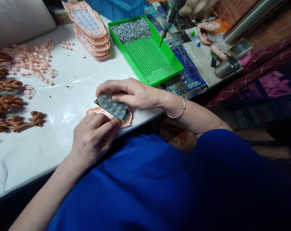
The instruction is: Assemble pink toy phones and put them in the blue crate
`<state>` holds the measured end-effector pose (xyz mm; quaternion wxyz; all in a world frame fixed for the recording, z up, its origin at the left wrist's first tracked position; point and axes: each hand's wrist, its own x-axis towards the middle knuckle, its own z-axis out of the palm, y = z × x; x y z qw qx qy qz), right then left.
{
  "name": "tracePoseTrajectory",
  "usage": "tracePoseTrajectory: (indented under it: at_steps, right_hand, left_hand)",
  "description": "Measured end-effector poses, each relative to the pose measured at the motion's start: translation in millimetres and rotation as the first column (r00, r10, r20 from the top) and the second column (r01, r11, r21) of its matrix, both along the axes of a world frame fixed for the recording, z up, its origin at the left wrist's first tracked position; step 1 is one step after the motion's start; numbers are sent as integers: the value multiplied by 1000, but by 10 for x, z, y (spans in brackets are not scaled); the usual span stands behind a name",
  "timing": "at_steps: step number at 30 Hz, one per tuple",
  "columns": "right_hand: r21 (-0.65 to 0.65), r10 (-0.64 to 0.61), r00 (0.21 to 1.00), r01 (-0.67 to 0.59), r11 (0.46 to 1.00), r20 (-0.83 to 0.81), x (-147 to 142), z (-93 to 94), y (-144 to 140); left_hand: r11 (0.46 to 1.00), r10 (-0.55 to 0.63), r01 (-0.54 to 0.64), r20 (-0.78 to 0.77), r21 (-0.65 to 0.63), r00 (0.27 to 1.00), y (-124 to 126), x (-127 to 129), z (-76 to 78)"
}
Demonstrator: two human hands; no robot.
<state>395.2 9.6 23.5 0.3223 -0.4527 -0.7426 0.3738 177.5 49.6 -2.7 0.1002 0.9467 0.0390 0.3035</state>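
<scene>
My right hand (133, 93) grips a small green circuit board (113, 107) covered with clear key domes, tilted above a pink plastic shell (126, 121) that lies near the table's front edge. My left hand (93, 136) rests on the near side of that pink shell, fingers curled, its fingertips touching the board's lower edge. A silver bracelet sits on my right wrist.
A stack of pink shells (90, 27) stands at the back, beside a green perforated tray (147, 54) piled with small metal screws. Another person's hand holds an electric screwdriver (169, 16) over it. Brown keypad pieces (8, 106) and pink rings lie at left. A blue bin stands behind.
</scene>
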Motion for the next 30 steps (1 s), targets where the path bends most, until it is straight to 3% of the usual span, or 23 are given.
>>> tracePoseTrajectory:
  at_steps: [6,17,22,30]
  right_hand:
    - [32,-95,993,93,995,75,-21,14,-26]
    - [22,-150,977,148,989,151,-53,95,-22]
    - [28,-106,989,104,994,99,-24,71,11]
    - [69,-77,985,67,995,155,-31,58,99]
  left_hand:
    - [1000,-18,18,1,25,1000,11,14,4]
    - [1000,-3,3,-18,17,1000,-7,11,3]
    - [999,-14,16,-35,49,999,30,12,17]
    - [994,-73,79,-85,79,994,115,40,66]
